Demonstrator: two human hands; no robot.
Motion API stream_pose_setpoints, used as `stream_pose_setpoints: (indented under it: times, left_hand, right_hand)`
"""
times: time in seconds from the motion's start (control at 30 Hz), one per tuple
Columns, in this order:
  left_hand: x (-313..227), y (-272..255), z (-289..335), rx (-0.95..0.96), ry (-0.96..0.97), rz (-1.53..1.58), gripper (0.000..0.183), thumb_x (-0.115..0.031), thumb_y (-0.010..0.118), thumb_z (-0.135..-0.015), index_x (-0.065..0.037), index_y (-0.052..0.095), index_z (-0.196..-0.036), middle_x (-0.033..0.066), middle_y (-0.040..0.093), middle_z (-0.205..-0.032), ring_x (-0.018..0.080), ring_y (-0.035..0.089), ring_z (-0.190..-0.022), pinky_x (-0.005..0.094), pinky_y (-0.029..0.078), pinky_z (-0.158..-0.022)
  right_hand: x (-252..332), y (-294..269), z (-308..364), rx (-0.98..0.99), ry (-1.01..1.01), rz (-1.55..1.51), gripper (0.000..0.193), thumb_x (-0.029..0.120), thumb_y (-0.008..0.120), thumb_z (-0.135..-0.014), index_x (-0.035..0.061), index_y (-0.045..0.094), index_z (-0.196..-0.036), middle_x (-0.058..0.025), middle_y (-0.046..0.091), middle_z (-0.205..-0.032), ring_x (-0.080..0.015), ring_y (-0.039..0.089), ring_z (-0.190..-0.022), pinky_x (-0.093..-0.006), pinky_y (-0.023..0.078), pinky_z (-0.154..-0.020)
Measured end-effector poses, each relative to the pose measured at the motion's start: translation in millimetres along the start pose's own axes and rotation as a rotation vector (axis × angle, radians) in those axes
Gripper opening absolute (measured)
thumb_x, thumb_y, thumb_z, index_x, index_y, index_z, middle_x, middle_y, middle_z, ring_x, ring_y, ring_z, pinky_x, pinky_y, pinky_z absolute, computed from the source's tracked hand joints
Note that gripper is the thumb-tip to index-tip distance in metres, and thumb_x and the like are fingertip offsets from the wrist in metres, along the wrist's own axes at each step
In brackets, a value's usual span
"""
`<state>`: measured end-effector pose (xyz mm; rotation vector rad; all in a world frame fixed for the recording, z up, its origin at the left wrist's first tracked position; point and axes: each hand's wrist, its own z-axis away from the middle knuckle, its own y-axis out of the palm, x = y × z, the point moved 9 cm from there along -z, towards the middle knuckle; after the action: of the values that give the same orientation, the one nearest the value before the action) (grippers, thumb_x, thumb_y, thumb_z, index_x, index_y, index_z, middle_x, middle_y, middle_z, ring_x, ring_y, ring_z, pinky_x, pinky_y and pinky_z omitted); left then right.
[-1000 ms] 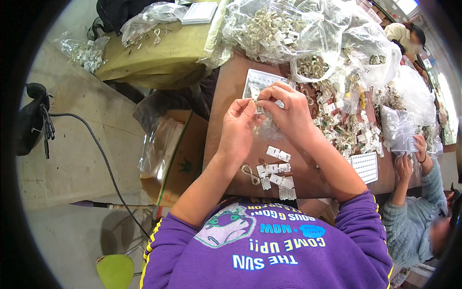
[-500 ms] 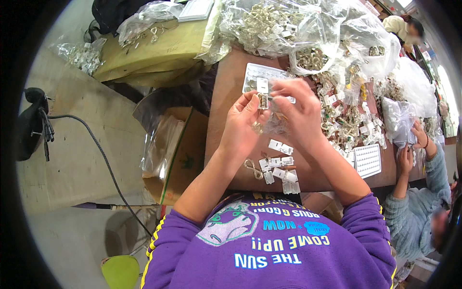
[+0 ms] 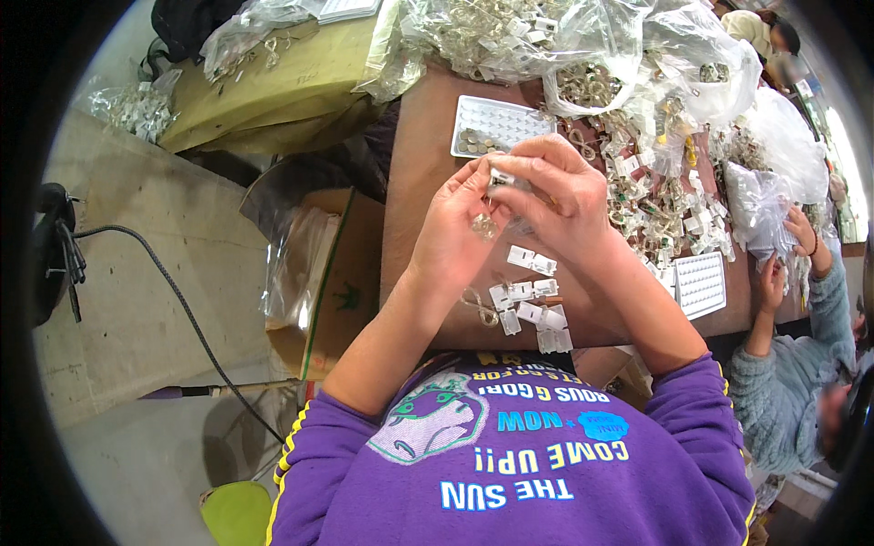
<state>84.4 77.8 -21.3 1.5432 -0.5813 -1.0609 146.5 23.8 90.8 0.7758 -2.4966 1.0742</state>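
Head view: I see left hand (image 3: 455, 218) and right hand (image 3: 566, 191) pinching one small case (image 3: 502, 178) above the surface (image 3: 421, 123), seemingly unfinished; white cases (image 3: 530, 312) lie by the surface's near edge (done or not, I can't tell)

This is a workshop for small handwork — I see it in the bulk around me. My brown table (image 3: 417, 136) carries heaps of small parts (image 3: 642, 232), clear plastic bags (image 3: 601, 45) stuffed with more, loose white cases (image 3: 521, 256) near me, a pocketed tray (image 3: 501, 114) ahead and a second tray (image 3: 699, 282) to the right. A cardboard box (image 3: 358, 250) stands at the left, and a co-worker (image 3: 774, 391) reaches in from the right — another person (image 3: 749, 32) is farther off.
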Motion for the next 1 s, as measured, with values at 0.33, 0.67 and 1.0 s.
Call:
stream_pose_setpoints:
  times: [0.33,0.67,1.0]
  left_hand:
    - [3.6,2.1,2.2,-0.15,-0.015,-0.184,0.022,-0.016,0.055,-0.097,-0.004,0.057,-0.115,0.0044,0.063,-0.101,0.0116,0.061,-0.089,0.027,0.051,-0.081]
    - [-4.1,10.3,3.1,-0.145,0.13,-0.633,0.022,-0.011,0.06,-0.092,0.002,0.062,-0.109,0.0015,0.064,-0.095,0.0063,0.058,-0.085,0.0211,0.048,-0.077]
    - [9.3,5.8,-2.4,-0.019,0.005,-0.112,0.02,-0.011,0.054,-0.097,0.0,0.06,-0.113,0.0083,0.065,-0.102,0.0132,0.062,-0.088,0.0288,0.052,-0.077]
  right_hand:
    - [10.0,-4.7,2.6,0.087,-0.176,0.171,0.034,0.006,0.072,-0.071,0.0054,0.066,-0.104,-0.0086,0.061,-0.092,-0.0209,0.063,-0.072,-0.0307,0.054,-0.063]
    - [7.1,-19.9,3.5,0.087,-0.089,0.123,0.029,0.003,0.069,-0.069,0.0057,0.068,-0.098,-0.0067,0.062,-0.085,-0.0208,0.063,-0.065,-0.0302,0.053,-0.057]
    - [2.2,-16.8,10.1,0.015,-0.087,0.125,0.025,0.007,0.071,-0.073,0.0075,0.069,-0.097,-0.0068,0.065,-0.089,-0.0232,0.065,-0.071,-0.0312,0.054,-0.062]
